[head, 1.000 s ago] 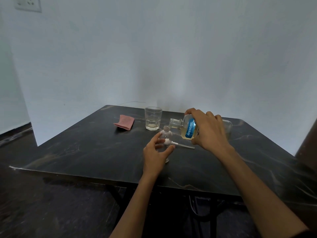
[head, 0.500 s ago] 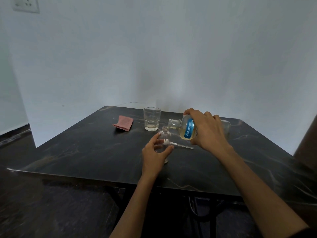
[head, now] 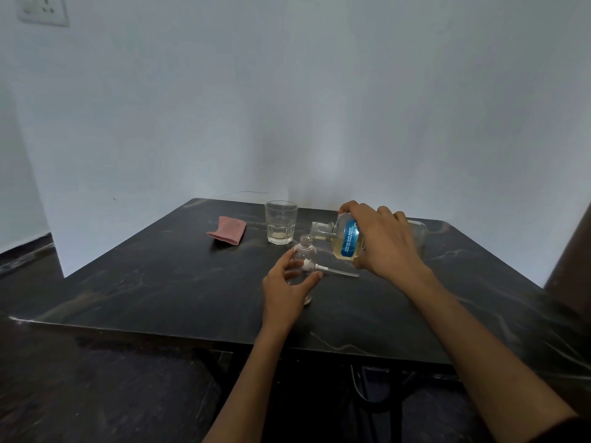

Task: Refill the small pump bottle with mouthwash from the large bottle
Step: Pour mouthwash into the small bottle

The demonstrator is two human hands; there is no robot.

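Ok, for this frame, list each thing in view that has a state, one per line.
small pump bottle: upright, uncapped, looks nearly empty, held by left hand.
large bottle: tipped sideways, open mouth near the small bottle's neck, gripped by right hand.
pump head: removed, lying on the table.
glass: upright, near empty.
pink cloth: folded, lying flat.

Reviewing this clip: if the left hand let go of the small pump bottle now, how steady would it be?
Probably tippy: the small pump bottle looks clear, nearly empty, so likely light. It stands upright, steadied by the left hand. The large bottle hangs tilted close above its neck; a nudge might topple it.
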